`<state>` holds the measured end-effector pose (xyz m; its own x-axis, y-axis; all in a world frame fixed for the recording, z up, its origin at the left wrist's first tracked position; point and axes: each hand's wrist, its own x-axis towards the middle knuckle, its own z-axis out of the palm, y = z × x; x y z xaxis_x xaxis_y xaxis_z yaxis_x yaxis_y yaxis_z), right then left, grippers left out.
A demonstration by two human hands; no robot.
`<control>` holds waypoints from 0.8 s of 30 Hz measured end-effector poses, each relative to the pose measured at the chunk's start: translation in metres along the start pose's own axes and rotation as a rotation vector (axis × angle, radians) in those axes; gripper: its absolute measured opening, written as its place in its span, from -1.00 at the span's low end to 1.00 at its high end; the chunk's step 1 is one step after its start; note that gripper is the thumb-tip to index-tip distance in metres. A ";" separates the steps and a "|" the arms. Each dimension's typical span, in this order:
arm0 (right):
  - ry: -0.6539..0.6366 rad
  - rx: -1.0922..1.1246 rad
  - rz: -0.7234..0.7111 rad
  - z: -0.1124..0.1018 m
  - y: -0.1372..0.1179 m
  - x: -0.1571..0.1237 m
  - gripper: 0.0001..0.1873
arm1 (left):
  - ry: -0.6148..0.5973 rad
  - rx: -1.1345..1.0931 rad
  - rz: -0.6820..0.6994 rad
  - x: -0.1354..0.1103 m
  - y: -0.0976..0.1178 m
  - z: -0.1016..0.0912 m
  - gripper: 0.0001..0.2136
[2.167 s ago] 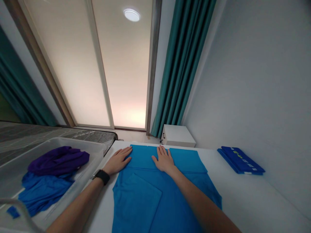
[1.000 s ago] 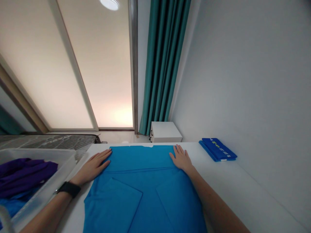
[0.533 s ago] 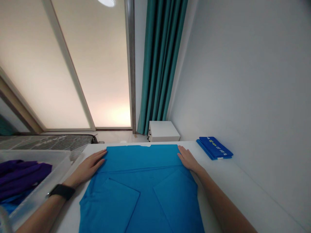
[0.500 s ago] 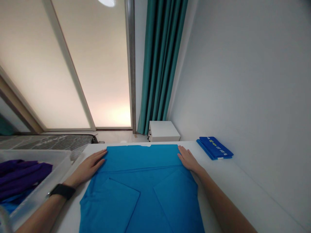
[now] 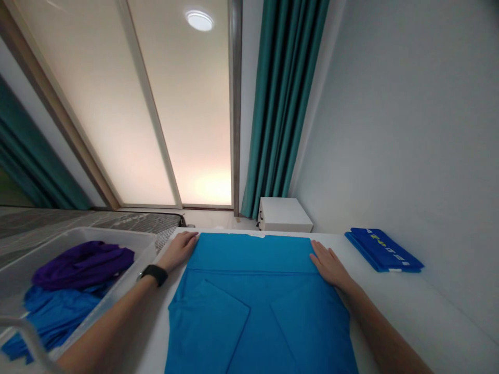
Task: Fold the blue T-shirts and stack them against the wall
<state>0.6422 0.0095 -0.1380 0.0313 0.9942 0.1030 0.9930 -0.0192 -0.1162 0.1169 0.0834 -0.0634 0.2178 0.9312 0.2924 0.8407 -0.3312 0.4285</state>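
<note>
A bright blue shirt [image 5: 257,301] lies face down on the white table, its sleeves folded inward and a straight band turned over at the far end. My left hand [image 5: 180,250] rests at the far left corner of that band, fingers stretched out and touching the edge. At the opposite corner my right hand [image 5: 330,264] lies flat, fingertips on the fabric's right edge. Neither hand grips the cloth. The near end of the shirt runs out of view.
Left of the table stands a clear plastic bin [image 5: 146,241] holding purple [image 5: 83,265] and blue clothes [image 5: 62,311]. A folded dark blue garment [image 5: 384,250] with printed marks lies on the table [image 5: 393,306] by the wall. Beyond is a white cabinet [image 5: 284,212].
My view has turned to the left, so everything sits further right and more of the bin shows. Both hands stay at the shirt's far corners; the left fingers have shifted slightly outward.
</note>
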 end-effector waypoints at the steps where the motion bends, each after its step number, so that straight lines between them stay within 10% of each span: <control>1: 0.010 -0.003 -0.001 0.002 0.001 0.000 -0.34 | -0.030 0.007 -0.017 0.006 0.002 -0.001 -0.50; 10: 0.063 0.004 -0.007 0.013 0.008 0.003 -0.34 | -0.220 0.043 -0.108 0.049 0.001 -0.006 -0.76; 24: 0.037 0.004 0.011 0.011 0.006 0.003 -0.32 | -0.214 0.033 -0.138 0.047 0.017 -0.011 -0.87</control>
<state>0.6467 0.0131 -0.1491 0.0468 0.9893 0.1381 0.9921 -0.0300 -0.1215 0.1357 0.1197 -0.0332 0.1973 0.9794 0.0438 0.8845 -0.1971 0.4228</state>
